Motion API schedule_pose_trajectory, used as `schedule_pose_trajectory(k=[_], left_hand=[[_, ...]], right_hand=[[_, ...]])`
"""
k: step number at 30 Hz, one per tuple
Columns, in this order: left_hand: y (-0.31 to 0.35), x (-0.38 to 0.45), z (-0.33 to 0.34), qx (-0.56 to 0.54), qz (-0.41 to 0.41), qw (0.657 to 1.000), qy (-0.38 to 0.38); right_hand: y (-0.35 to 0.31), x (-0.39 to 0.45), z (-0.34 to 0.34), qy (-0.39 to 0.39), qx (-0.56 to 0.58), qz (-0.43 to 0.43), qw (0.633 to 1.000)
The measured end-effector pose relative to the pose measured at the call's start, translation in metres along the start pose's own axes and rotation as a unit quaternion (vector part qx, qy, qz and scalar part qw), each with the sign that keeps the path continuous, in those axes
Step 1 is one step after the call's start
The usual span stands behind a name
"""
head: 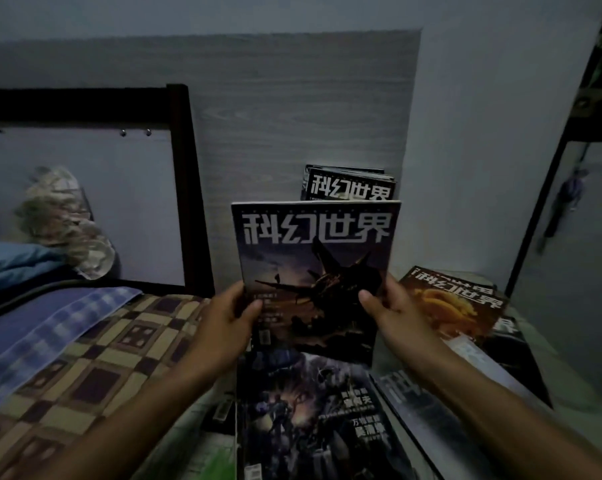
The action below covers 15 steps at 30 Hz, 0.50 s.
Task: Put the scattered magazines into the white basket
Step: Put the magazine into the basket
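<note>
I hold a dark-covered magazine [313,265] upright in front of me. My left hand [223,320] grips its lower left edge and my right hand [393,313] grips its lower right edge. Behind it, against the wall, several magazines [349,184] stand upright; the white basket itself is hidden behind the held magazine. On the floor lie more magazines: one with a bluish cover [313,420] below my hands, an orange-covered one [455,303] to the right, and dark ones [500,362] beneath it.
A bed with a checked blanket [95,358] and a blue striped cloth [43,327] fills the left side, ending in a dark bed frame [185,188]. A grey wood-grain panel [292,109] backs the scene. A dark frame [549,188] stands at right.
</note>
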<state>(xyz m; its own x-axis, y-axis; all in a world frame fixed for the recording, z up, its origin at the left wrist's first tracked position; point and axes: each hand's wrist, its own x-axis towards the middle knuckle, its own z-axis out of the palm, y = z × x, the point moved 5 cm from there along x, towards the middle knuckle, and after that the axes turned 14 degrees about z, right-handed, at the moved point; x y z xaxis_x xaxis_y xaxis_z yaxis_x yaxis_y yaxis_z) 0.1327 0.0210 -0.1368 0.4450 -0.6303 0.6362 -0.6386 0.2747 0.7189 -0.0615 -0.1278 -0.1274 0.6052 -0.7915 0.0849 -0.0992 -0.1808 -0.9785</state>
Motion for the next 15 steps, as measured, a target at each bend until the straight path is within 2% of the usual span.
schedule_pose_trajectory(k=[2,4,6,9,11,15], left_hand=[[-0.003,-0.003,0.004,0.036,0.035,0.999,0.005],[-0.002,0.008,0.004,0.048,0.042,0.998,0.029],[0.001,0.034,0.003,0.054,0.044,0.995,0.066],[0.019,0.092,0.004,0.049,0.079,0.989,0.116],[0.026,0.132,0.011,0.040,0.078,0.987,0.133],[0.012,0.195,0.032,0.108,0.091,0.981,0.130]], right_hand=[[-0.001,0.004,-0.006,0.039,-0.109,-0.029,0.993],[-0.011,0.015,-0.014,0.076,-0.144,-0.049,0.985],[-0.029,0.031,-0.021,0.106,-0.122,-0.069,0.984],[-0.065,0.065,-0.038,0.156,-0.013,-0.078,0.985],[-0.087,0.092,-0.048,0.192,0.017,-0.074,0.978],[-0.098,0.137,-0.058,0.267,-0.050,-0.075,0.959]])
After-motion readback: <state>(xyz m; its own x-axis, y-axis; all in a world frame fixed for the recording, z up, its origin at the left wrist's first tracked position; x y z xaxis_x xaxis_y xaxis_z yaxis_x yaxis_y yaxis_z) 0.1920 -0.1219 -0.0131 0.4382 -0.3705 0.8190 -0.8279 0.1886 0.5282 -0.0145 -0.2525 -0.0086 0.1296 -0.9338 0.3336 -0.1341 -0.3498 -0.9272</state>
